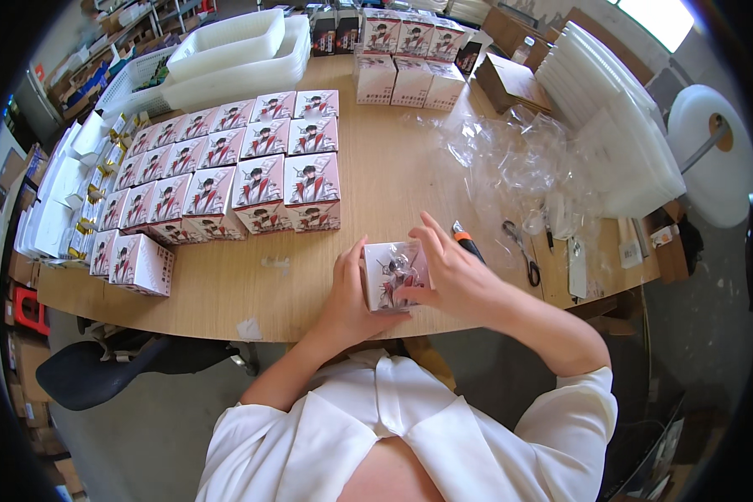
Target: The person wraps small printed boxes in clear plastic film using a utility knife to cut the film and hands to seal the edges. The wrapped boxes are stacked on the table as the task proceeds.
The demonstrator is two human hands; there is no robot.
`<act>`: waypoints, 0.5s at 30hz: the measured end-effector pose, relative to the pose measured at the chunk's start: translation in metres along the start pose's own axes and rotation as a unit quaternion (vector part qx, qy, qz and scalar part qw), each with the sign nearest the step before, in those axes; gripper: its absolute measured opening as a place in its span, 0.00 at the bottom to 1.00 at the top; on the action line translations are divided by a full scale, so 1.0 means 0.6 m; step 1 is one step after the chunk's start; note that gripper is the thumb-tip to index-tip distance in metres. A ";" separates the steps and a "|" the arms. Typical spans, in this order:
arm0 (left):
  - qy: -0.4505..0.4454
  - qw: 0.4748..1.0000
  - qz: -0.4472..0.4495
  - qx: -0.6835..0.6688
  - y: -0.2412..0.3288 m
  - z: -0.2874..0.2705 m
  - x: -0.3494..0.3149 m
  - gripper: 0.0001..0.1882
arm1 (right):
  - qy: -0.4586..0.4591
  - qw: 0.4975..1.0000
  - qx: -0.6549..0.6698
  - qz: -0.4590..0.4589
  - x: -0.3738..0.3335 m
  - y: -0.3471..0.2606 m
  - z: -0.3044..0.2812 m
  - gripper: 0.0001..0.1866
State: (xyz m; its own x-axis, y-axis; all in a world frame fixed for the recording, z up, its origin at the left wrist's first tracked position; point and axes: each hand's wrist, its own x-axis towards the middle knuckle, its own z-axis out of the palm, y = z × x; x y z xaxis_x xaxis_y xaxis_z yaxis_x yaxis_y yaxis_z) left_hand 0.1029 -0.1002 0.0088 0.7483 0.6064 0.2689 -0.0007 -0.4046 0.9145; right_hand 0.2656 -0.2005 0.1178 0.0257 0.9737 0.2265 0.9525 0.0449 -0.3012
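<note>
At the near edge of the table, a small printed box (385,280) with a dark-haired figure on it is between my two hands. My left hand (347,297) wraps its left side and underside. From the right, my right hand (456,276) curves over it, thumb across the printed face and fingers at the far right corner. A shiny, crinkled look on that face suggests clear film; how it is attached I cannot tell. Just beyond my right hand lies an orange and black utility knife (468,243).
Rows of similar boxes (222,192) stand at left, with more stacked boxes (410,63) at the back. Crumpled clear plastic (519,159) covers the right side near scissors (523,255). White plastic trays (615,125) stand behind it; white bins (243,63) sit far left.
</note>
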 end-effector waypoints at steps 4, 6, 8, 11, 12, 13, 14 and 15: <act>-0.026 0.999 0.040 0.012 0.016 -0.019 0.012 0.60 | -0.033 0.995 0.027 0.091 -0.009 0.004 0.016 0.32; -0.042 0.994 0.045 0.090 0.037 -0.028 0.015 0.58 | -0.043 0.998 -0.023 0.044 -0.006 0.010 0.013 0.29; -0.030 0.997 0.042 0.056 0.038 -0.019 0.009 0.55 | -0.069 0.996 -0.042 0.025 0.001 0.017 0.011 0.24; -0.013 0.999 0.029 0.004 0.040 -0.010 0.003 0.52 | -0.093 0.995 -0.009 0.042 0.013 0.032 0.014 0.16; -0.008 1.000 0.021 -0.015 0.040 -0.008 0.002 0.50 | -0.075 0.996 0.014 0.048 0.013 0.036 0.015 0.15; -0.009 1.000 0.028 -0.012 0.040 -0.007 0.002 0.50 | -0.058 0.996 0.037 0.053 0.013 0.039 0.015 0.14; -0.010 0.999 0.034 -0.009 0.041 -0.007 0.001 0.51 | -0.042 0.997 0.046 0.054 0.011 0.040 0.016 0.13; -0.009 0.999 0.040 -0.004 0.041 -0.007 0.001 0.51 | -0.027 0.997 0.056 0.053 0.010 0.040 0.017 0.13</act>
State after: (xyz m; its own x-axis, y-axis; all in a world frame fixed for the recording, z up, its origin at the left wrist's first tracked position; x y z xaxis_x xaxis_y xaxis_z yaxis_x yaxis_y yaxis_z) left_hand 0.1005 -0.1067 0.0331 0.7580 0.5593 0.3356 -0.0664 -0.4456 0.8928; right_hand 0.2858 -0.1915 0.1026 0.1061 0.9846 0.1392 0.9049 -0.0376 -0.4239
